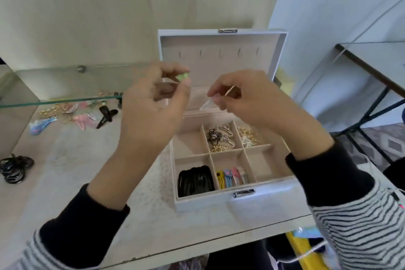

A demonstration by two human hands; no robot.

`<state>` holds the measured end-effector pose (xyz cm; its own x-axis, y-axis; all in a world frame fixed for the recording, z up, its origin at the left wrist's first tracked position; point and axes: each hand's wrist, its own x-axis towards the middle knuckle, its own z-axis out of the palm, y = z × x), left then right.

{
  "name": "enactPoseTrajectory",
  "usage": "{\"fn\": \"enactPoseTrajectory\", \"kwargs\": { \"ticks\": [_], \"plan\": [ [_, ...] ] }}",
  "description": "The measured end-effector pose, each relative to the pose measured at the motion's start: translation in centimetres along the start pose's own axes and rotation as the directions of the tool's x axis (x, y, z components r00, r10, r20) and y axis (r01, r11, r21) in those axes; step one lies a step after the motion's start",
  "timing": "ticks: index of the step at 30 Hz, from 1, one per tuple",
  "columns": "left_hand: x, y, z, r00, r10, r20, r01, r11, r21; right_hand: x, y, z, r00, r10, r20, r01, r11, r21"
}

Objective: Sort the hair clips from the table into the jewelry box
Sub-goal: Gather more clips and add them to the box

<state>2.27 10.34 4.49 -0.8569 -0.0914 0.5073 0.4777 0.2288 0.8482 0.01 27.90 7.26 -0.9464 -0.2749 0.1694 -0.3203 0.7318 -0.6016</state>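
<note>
An open white jewelry box (206, 203) stands on the table, lid upright. Its compartments hold black clips (195, 180), colourful snap clips (232, 176), gold and black ring clips (221, 137) and small gold clips (248, 136). My left hand (153, 103) is raised above the box's left side, pinching a small light-green clip (183, 76). My right hand (245, 98) is raised over the box, fingers pinched on a thin pale clip (208, 103). A pile of loose hair clips (74, 114) lies at the table's far left, under a glass shelf.
A glass shelf (54, 99) juts over the far left of the table. Black hair ties (14, 169) lie at the left edge. A second table (372, 61) with black legs stands to the right. The table's front edge runs just below the box.
</note>
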Motion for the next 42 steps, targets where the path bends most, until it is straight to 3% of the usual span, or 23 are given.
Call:
{"fn": "enactPoseTrajectory", "kwargs": {
  "ticks": [3, 7, 13, 15, 21, 25, 28, 34, 42],
  "plan": [
    [-0.1, 0.4, 2.8, 0.981, -0.110, 0.161, 0.114, 0.993, -0.020, -0.7, 2.5, -2.1, 0.999, 0.035, 0.035, -0.034, 0.999, -0.027],
    [0.0, 0.4, 5.9, 0.888, -0.258, 0.380, 0.263, 0.964, 0.039, -1.4, 5.2, -4.6, 0.982, 0.089, 0.165, -0.066, 0.988, -0.142],
    [-0.2, -0.9, 8.8, 0.801, -0.361, 0.477, 0.305, 0.932, 0.195, -2.3, 6.6, -6.4, 0.885, 0.174, 0.431, -0.090, 0.974, -0.209],
    [-0.3, -1.4, 9.3, 0.767, -0.390, 0.509, 0.297, 0.920, 0.258, -2.5, 7.0, -6.1, 0.863, 0.191, 0.468, -0.092, 0.969, -0.228],
    [-0.9, -2.3, 10.4, 0.574, -0.488, 0.657, 0.258, 0.870, 0.421, -2.7, 7.7, -4.6, 0.820, 0.207, 0.534, -0.053, 0.956, -0.289],
    [-1.0, -2.0, 10.8, 0.489, -0.534, 0.690, 0.020, 0.797, 0.603, -3.0, 7.7, -3.9, 0.799, 0.215, 0.561, -0.014, 0.940, -0.340],
    [-1.2, -1.7, 11.0, 0.483, -0.524, 0.701, -0.141, 0.744, 0.653, -3.2, 8.0, -3.3, 0.805, 0.219, 0.552, 0.029, 0.914, -0.404],
    [-1.5, -1.4, 11.2, 0.567, -0.426, 0.705, -0.351, 0.650, 0.674, -3.8, 8.6, -2.1, 0.850, 0.175, 0.498, 0.089, 0.882, -0.462],
    [-2.1, -1.8, 10.5, 0.582, -0.384, 0.717, -0.331, 0.693, 0.640, -4.2, 8.9, -1.8, 0.876, 0.172, 0.451, 0.089, 0.861, -0.501]
  ]
}}
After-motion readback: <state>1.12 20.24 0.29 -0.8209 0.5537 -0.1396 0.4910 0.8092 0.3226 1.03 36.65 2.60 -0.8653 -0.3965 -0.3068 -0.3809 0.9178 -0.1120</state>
